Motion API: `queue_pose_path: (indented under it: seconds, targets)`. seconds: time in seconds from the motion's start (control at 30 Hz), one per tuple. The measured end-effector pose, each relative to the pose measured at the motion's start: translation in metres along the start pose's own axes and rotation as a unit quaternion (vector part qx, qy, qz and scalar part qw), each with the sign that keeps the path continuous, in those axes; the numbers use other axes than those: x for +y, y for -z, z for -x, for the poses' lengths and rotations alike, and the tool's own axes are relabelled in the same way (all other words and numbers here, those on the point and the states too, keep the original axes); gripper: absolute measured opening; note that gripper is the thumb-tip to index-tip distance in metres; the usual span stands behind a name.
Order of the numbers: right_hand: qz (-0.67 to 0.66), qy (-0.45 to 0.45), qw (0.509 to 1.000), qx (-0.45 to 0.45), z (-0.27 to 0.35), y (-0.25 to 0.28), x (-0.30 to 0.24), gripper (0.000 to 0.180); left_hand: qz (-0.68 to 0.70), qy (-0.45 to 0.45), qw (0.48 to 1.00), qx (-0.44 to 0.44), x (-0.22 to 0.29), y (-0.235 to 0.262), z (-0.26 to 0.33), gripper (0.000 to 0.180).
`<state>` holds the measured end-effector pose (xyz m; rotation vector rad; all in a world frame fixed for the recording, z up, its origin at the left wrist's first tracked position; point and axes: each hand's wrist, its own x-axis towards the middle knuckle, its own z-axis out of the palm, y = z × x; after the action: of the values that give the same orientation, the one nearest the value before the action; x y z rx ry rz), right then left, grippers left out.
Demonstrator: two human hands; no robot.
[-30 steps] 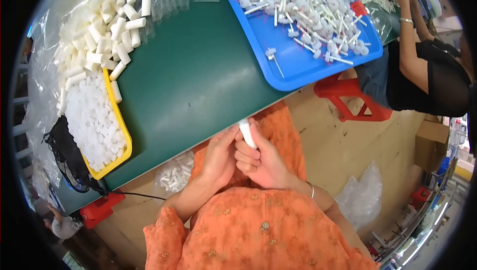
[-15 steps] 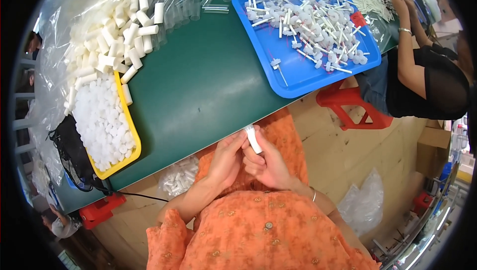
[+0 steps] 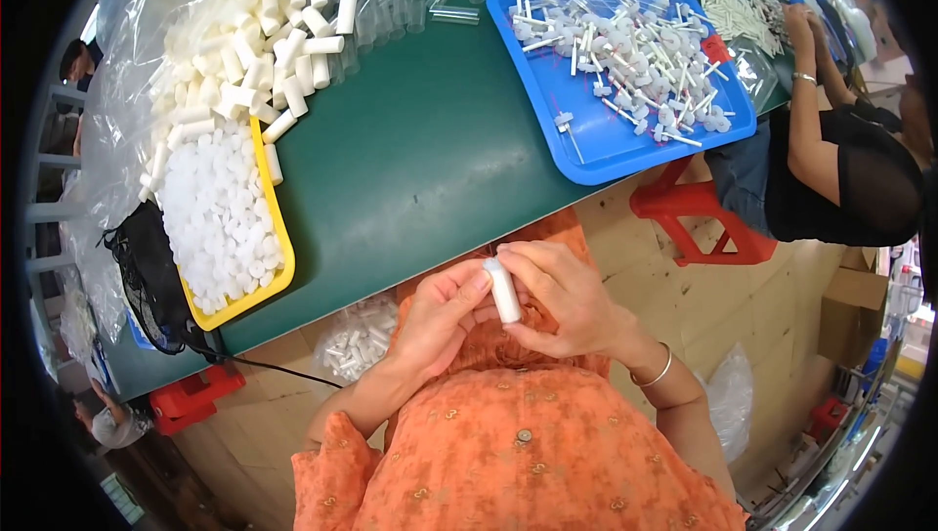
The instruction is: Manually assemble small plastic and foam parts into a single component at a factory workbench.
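Over my lap, just off the table's near edge, a small white cylindrical tube (image 3: 505, 295) stands nearly upright with a paler, bluish-white end at its top. My left hand (image 3: 440, 321) pinches it near that upper end, thumb against its side. Around its right side curves my right hand (image 3: 567, 301), with fingertips at the top end and the thumb by the bottom end. Some of my fingers are hidden behind the tube.
White cylinders (image 3: 293, 62) are heaped at the far left beside a yellow tray (image 3: 278, 238) of small white caps. A blue tray (image 3: 576, 165) holds white stemmed parts. Clear tubes (image 3: 454, 13) lie behind on the green table (image 3: 391, 160). A co-worker (image 3: 831, 160) sits at right by a red stool (image 3: 703, 228).
My right hand has shifted from gripping the tube's lower part to spanning it from end to end with raised fingers. The tube now stands more upright. The view has shifted slightly.
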<state>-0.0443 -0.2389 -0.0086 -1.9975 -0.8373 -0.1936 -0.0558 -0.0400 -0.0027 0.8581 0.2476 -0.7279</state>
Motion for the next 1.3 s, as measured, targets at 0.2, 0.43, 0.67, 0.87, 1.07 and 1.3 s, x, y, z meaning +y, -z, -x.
queue_pose_path:
  seconds: [0.2,0.43,0.67,0.87,1.07,1.3]
  targets:
    - [-0.035,-0.006,0.999,0.001,0.0,0.004,-0.006,0.064,-0.018,0.028,0.999,-0.031,0.001,0.004,0.0,0.035]
    - [0.03,-0.021,0.997,0.069,0.013,-0.009,-0.014,0.061,-0.041,0.065,0.996,-0.035,-0.002,-0.004,-0.001,0.033]
    - [-0.035,-0.059,0.996,0.055,0.003,-0.031,-0.017,0.057,-0.005,0.068,0.997,-0.026,-0.008,0.021,0.004,0.033]
    - [-0.009,-0.06,0.997,-0.054,-0.018,0.006,-0.018,0.079,-0.061,0.082,0.992,0.07,-0.008,0.1,0.046,0.024]
    - [0.322,-0.196,0.884,0.277,-0.024,0.157,0.074,0.033,-0.737,0.148,0.631,0.192,-0.026,0.197,0.119,0.034]
    - [0.414,-0.39,0.816,0.106,-0.027,0.181,0.139,0.048,-0.677,-0.144,0.72,0.043,0.043,0.043,0.043,0.026]
